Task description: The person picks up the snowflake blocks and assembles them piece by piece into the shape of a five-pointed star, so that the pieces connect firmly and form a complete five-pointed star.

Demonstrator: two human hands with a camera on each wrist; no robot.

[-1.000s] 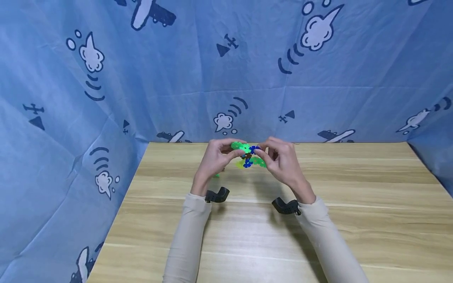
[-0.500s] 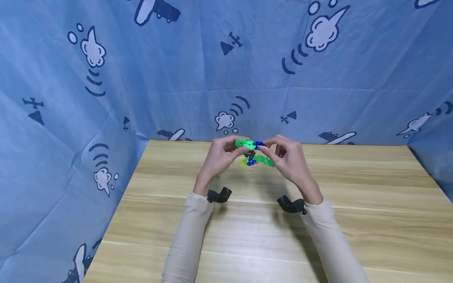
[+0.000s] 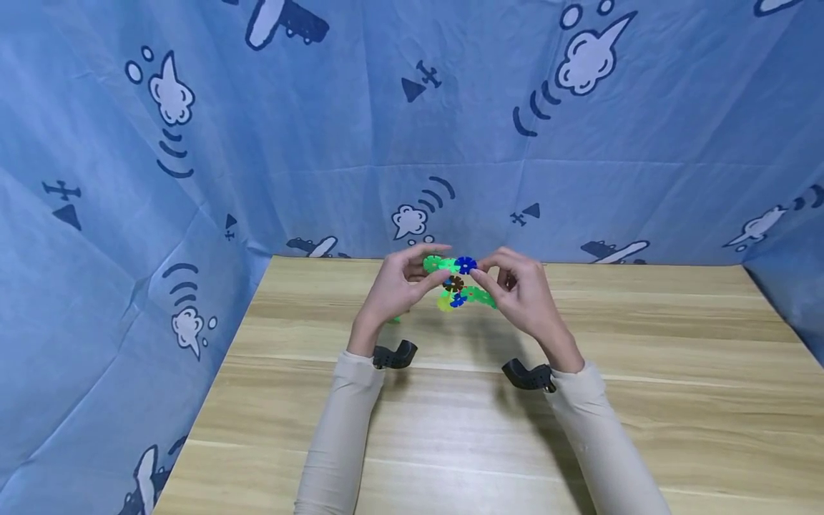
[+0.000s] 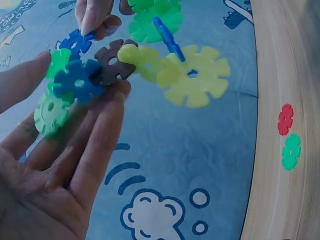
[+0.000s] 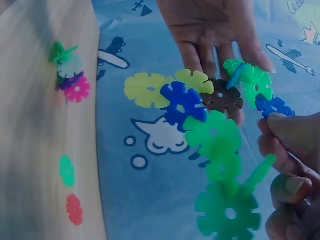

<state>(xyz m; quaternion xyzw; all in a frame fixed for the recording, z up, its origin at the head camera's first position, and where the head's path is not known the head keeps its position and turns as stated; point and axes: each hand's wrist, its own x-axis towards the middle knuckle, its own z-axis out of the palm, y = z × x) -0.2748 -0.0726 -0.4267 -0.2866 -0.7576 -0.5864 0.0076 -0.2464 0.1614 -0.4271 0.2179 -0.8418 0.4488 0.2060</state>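
Observation:
Notched plastic discs are linked into one branching build, raised above the table before the blue cloth. My left hand [image 3: 400,285] grips it between thumb and fingers, near a brown disc [image 4: 112,75] and a light-blue disc [image 4: 75,82]. Light-green discs [image 5: 257,95] join there. My right hand [image 3: 528,290] pinches a dark-blue disc [image 5: 267,107] by its edge, at the end of the light-green ones; whether it is slotted in fully, I cannot tell. Yellow discs [image 4: 207,87], another blue disc [image 5: 182,117] and a green branch [image 5: 227,227] hang free below the hands.
On the wooden table [image 3: 450,443] lie a loose red disc [image 4: 285,125] and a green disc [image 4: 291,159]. A small group with a pink disc [image 5: 82,92] lies farther along it. Printed blue cloth [image 3: 335,129] stands behind. Black mounts [image 3: 397,355] sit at both wrists.
Both hands moved slightly right with the build, then the left shifted a little back left. The pinched dark-blue disc has turned to show more of its face. Both hands keep their hold.

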